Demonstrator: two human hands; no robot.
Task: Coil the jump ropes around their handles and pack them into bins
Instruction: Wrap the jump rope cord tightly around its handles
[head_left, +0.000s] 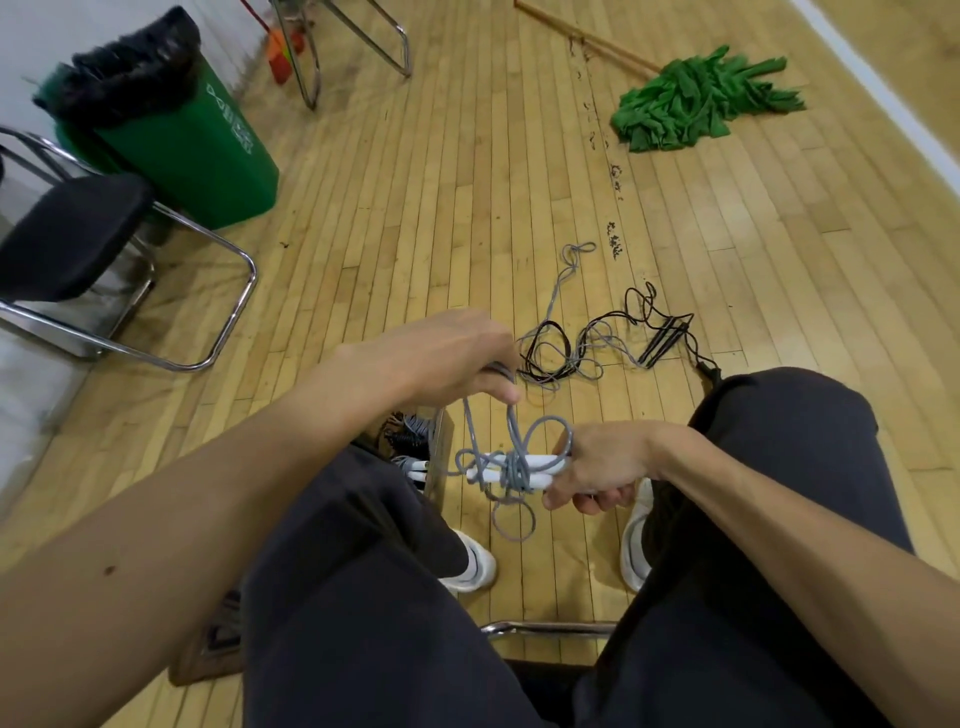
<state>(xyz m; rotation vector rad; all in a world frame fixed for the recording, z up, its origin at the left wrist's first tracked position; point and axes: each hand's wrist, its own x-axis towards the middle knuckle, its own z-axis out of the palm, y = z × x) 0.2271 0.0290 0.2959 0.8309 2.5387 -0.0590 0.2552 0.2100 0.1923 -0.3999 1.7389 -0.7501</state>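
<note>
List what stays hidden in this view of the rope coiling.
Head view:
- Bin: most of it hidden by the left leg; contents unclear.
- Handles: far ends buried in the right hand.
- Left hand: its back covers how it holds the grey rope.
- Floor ropes: tangled, count unclear; one end behind the right knee.

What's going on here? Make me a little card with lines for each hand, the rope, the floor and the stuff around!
left hand: holds a strand of the grey rope up
right hand: grips the white handles together
rope: partly wound round the handles, loops hanging loose
floor: tangled ropes, grey and black, ahead of the knees
nearby: green bin, green mop, black chair
</note>
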